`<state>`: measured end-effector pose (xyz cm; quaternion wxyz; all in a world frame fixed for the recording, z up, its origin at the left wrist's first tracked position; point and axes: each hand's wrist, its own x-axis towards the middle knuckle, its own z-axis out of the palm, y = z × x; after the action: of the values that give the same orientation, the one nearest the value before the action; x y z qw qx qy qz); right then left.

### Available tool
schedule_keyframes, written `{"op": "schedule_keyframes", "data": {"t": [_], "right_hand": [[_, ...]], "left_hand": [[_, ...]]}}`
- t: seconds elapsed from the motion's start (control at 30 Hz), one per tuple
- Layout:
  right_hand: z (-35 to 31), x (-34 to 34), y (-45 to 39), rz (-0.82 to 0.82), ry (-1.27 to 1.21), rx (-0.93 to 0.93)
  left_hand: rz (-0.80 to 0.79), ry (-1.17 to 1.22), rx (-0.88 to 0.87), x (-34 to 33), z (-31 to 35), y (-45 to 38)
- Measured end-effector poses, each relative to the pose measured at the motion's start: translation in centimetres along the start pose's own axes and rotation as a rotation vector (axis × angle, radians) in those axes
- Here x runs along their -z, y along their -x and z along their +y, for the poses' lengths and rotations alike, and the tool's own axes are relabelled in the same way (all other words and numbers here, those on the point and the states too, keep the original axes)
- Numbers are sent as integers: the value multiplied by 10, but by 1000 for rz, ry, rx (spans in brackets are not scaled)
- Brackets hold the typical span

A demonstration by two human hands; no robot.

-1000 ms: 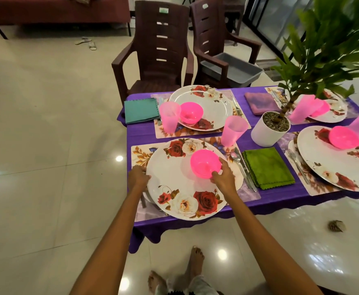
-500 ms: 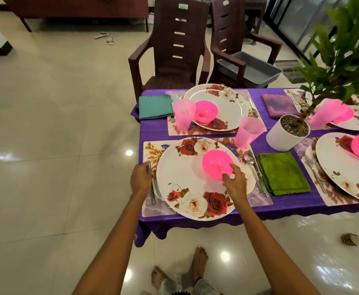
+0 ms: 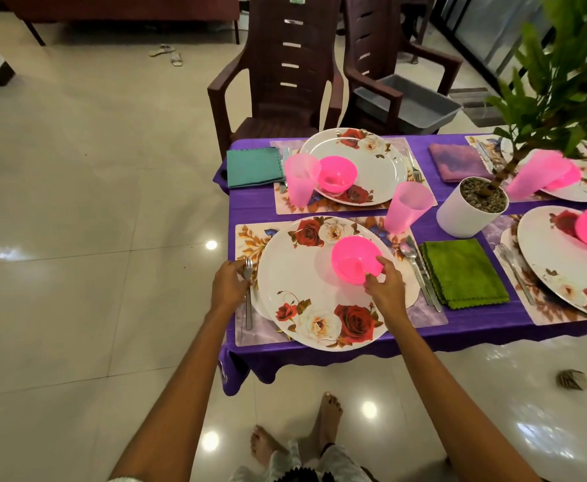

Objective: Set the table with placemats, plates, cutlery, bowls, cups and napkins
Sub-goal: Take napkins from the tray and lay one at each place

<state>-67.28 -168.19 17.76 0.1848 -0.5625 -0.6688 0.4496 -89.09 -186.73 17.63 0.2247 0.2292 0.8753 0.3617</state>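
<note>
A purple-clothed table point(image 3: 337, 208) carries several place settings. In the nearest one a rose-patterned plate point(image 3: 306, 290) lies on a floral placemat point(image 3: 250, 238). A pink bowl point(image 3: 352, 259) stands on the plate's right half. My right hand point(image 3: 386, 290) pinches the bowl's near rim between thumb and fingers. My left hand point(image 3: 229, 285) holds the fork point(image 3: 248, 300) at its upper end, beside the plate's left edge. A pink cup point(image 3: 406, 207), a spoon and knife point(image 3: 420, 273) and a green napkin point(image 3: 462, 273) sit to the right.
Behind are a second setting with plate point(image 3: 372, 165), pink bowl, pink cup point(image 3: 300, 179) and teal napkin point(image 3: 253, 167). A white potted plant point(image 3: 469, 210) stands mid-table. More settings lie at right. Two brown chairs point(image 3: 285, 71) stand at the far side; one holds a grey bin point(image 3: 420, 102).
The view has shifted so the table sits further right. My left hand moved from the plate's left rim onto the fork. My right hand stays at the pink bowl.
</note>
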Motion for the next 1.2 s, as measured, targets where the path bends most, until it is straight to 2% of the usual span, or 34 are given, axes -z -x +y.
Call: {"op": "schedule_keyframes", "data": {"t": [0.2, 0.3, 0.47, 0.53, 0.63, 0.7, 0.77, 0.87, 1.2], "right_hand": [[-3, 1, 4, 39, -15, 15], [-5, 3, 8, 65, -32, 6], [-8, 4, 15, 96, -11, 5], [-11, 7, 14, 98, -30, 5], [-15, 13, 7, 81, -44, -19], [-16, 16, -1, 37, -53, -28], [-17, 16, -9, -15, -69, -26], [-12, 17, -20, -49, -115, -20], [-2, 20, -57, -66, -260, -48]], "left_hand": [[-23, -11, 29, -2, 0, -1], [37, -18, 24, -4, 3, 5], [170, -78, -172, -19, 24, 11], [134, -101, -287, -36, 44, 13], [34, -27, -354, -67, 78, 15], [-45, 84, -299, -87, 98, 13], [-102, 177, -166, -104, 114, 8], [-116, 221, -48, -121, 126, 2], [-74, 221, -71, -135, 129, -27]]}}
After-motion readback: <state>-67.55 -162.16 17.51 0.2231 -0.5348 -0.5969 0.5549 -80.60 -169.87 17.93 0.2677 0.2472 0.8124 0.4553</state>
